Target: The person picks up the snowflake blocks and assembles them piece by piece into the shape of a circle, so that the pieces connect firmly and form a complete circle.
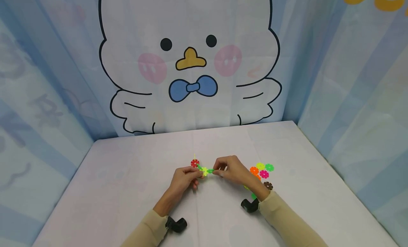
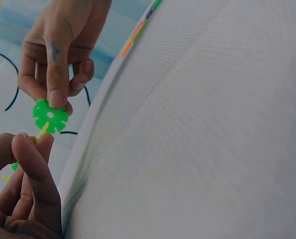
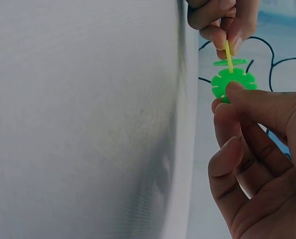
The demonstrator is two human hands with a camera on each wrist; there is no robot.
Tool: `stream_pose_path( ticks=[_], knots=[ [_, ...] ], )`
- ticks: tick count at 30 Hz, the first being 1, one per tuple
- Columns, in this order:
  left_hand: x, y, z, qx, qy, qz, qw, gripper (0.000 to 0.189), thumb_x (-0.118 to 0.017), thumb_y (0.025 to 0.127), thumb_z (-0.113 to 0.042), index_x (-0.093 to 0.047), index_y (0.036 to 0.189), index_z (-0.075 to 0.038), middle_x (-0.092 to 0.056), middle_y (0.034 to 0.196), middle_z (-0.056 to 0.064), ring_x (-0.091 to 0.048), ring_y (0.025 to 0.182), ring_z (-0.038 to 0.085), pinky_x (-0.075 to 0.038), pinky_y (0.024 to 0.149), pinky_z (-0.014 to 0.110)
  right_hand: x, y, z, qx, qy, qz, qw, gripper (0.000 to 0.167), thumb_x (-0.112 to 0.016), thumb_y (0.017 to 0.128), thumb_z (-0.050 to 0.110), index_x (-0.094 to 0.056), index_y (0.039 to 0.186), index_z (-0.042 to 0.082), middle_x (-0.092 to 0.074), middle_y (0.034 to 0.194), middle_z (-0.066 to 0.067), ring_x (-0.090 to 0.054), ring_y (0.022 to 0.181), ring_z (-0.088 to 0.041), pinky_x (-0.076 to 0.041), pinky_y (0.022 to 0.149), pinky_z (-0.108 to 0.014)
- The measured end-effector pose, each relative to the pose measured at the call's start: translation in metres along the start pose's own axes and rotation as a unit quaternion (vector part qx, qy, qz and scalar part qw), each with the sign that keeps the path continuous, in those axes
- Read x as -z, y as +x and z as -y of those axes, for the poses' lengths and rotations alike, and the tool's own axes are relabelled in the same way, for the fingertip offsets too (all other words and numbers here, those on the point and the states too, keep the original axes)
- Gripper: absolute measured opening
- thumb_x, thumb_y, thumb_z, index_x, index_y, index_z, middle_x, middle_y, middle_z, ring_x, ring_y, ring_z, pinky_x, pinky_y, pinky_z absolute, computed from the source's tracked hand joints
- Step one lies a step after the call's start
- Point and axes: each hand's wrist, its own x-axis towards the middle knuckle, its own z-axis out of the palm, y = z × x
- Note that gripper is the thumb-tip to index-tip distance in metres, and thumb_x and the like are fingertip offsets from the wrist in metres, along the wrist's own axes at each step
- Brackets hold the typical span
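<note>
My left hand [image 1: 184, 180] pinches a yellow notched plastic disc [image 1: 205, 172] between thumb and forefinger. Joined to it is a short chain with another green disc and a red disc [image 1: 195, 163], and a thin yellow piece [image 1: 194, 156] sticks up at its far end. Across from it, my right hand [image 1: 233, 169] pinches a bright green notched disc [image 2: 50, 116] with a round hole in the middle. In the right wrist view the yellow disc [image 3: 228, 56] is edge-on and meets the rim of the green one. Both hands are over the middle of the table.
Several loose notched discs in orange, pink [image 1: 264, 174], yellow, green [image 1: 269, 167] and brown [image 1: 268, 185] lie on the white table [image 1: 134, 190] to the right, partly behind my right forearm. Black wrist cameras [image 1: 176, 225] stick out at both cuffs. A printed cloth [image 1: 191, 112] hangs behind the table.
</note>
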Motion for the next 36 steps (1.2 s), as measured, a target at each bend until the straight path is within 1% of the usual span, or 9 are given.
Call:
stream_pose_path(
  ticks=[3,11,19,25,30,36],
  knots=[
    [0.0003,-0.0004,0.0003,0.001,-0.002,-0.001,1.0000,0.020,-0.080,0.094,-0.014,-0.075,0.103,0.003,-0.078,0.081,0.005,-0.056,0.055,0.007,-0.051,0.052,0.020,-0.0019,0.0002,-0.0001,0.009,-0.001,-0.001,1.0000,0.010,-0.080,0.094,0.013,-0.075,0.089,0.018,-0.075,0.083,0.003,-0.060,0.070,-0.001,-0.050,0.063,-0.020],
    [-0.0010,0.0004,0.0002,0.002,-0.006,0.005,1.0000,0.018,-0.080,0.094,-0.011,-0.075,0.103,0.004,-0.078,0.079,0.004,-0.054,0.056,0.006,-0.049,0.052,0.019,-0.0035,0.0001,-0.0011,0.012,0.005,-0.002,0.9999,0.010,-0.080,0.095,0.013,-0.075,0.087,0.018,-0.077,0.081,-0.002,-0.059,0.066,-0.001,-0.049,0.060,-0.020],
    [0.0003,0.0005,0.0000,0.002,-0.004,0.010,0.9999,0.019,-0.080,0.094,-0.012,-0.074,0.102,0.004,-0.078,0.080,0.004,-0.055,0.056,0.006,-0.051,0.053,0.020,-0.0049,0.0004,-0.0018,0.013,0.000,-0.002,0.9999,0.011,-0.081,0.094,0.014,-0.075,0.087,0.018,-0.076,0.079,0.002,-0.059,0.067,0.000,-0.049,0.062,-0.019],
    [0.0014,0.0009,-0.0002,0.001,-0.005,0.016,0.9999,0.020,-0.079,0.094,-0.011,-0.073,0.105,0.005,-0.079,0.084,0.006,-0.059,0.057,0.007,-0.053,0.055,0.020,-0.0056,0.0011,-0.0001,0.009,-0.014,-0.013,0.9998,0.011,-0.082,0.093,0.013,-0.076,0.086,0.019,-0.074,0.079,0.007,-0.059,0.070,0.000,-0.049,0.065,-0.019],
    [0.0010,0.0000,-0.0008,0.002,-0.003,0.019,0.9998,0.023,-0.078,0.096,-0.013,-0.072,0.109,0.005,-0.080,0.088,0.008,-0.061,0.057,0.006,-0.055,0.055,0.020,-0.0053,0.0013,0.0005,-0.001,-0.021,-0.019,0.9996,0.011,-0.082,0.092,0.012,-0.077,0.086,0.019,-0.077,0.084,0.006,-0.061,0.072,0.000,-0.051,0.067,-0.019],
    [0.0005,0.0005,-0.0005,0.002,-0.008,0.024,0.9997,0.024,-0.078,0.096,-0.011,-0.071,0.111,0.007,-0.081,0.091,0.011,-0.063,0.057,0.007,-0.055,0.056,0.020,-0.0043,0.0012,0.0001,-0.008,-0.024,-0.018,0.9995,0.009,-0.083,0.092,0.013,-0.078,0.087,0.019,-0.079,0.085,0.004,-0.062,0.073,-0.001,-0.052,0.068,-0.019]
  ],
)
